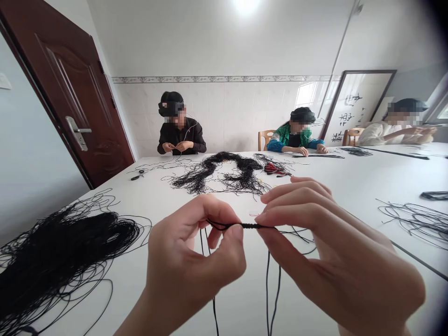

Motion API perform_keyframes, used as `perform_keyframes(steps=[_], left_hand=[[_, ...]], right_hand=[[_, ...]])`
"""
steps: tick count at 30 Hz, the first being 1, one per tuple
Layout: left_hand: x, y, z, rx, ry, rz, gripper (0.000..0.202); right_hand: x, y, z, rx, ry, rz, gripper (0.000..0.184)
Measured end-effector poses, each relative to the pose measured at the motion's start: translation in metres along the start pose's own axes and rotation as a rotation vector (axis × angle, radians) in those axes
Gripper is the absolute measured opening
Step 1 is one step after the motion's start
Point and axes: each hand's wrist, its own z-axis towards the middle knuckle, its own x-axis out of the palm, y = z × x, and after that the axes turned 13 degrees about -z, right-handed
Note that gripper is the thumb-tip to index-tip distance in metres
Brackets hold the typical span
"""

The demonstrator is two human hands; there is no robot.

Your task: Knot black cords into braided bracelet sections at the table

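Seen from the person's own viewpoint, two bare hands hold a short length of knotted black cord (250, 226) in the air above a white table (105, 298). The left hand (196, 263) is nearly closed, pinching the cord's left end between thumb and forefinger. The right hand (336, 256) is partly open, its thumb and forefinger pinching the right end of the tight, beaded-looking section while its other fingers curve loosely above. Thin loose strands (269, 294) hang from both sides toward the tabletop. A large tangled pile of black cord (63, 247) lies to the near left, and another spreads across the far middle (217, 175), beside red-handled scissors (275, 169). Three co-workers (180, 130) sit along the far and right sides, working with their hands. A slackened pinch could let the knots loosen, and the dangling strands could catch on the nearby pile and tangle, especially if pulled unevenly.
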Motion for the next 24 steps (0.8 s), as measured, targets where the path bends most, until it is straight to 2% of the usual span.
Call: perform_keyframes(steps=[7, 13, 24], left_hand=[[-0.004, 0.001, 0.003, 0.02, 0.083, -0.003, 0.013], [-0.012, 0.007, 0.004, 0.065, 0.234, 0.007, 0.018], [-0.011, 0.006, 0.004, 0.076, 0.258, 0.017, 0.023]], right_hand=[[-0.001, 0.0, -0.001, -0.001, 0.002, 0.0, 0.022], [0.0, -0.001, 0.0, -0.003, 0.008, -0.006, 0.023], [0.002, 0.0, 0.0, -0.014, 0.007, 0.003, 0.023]])
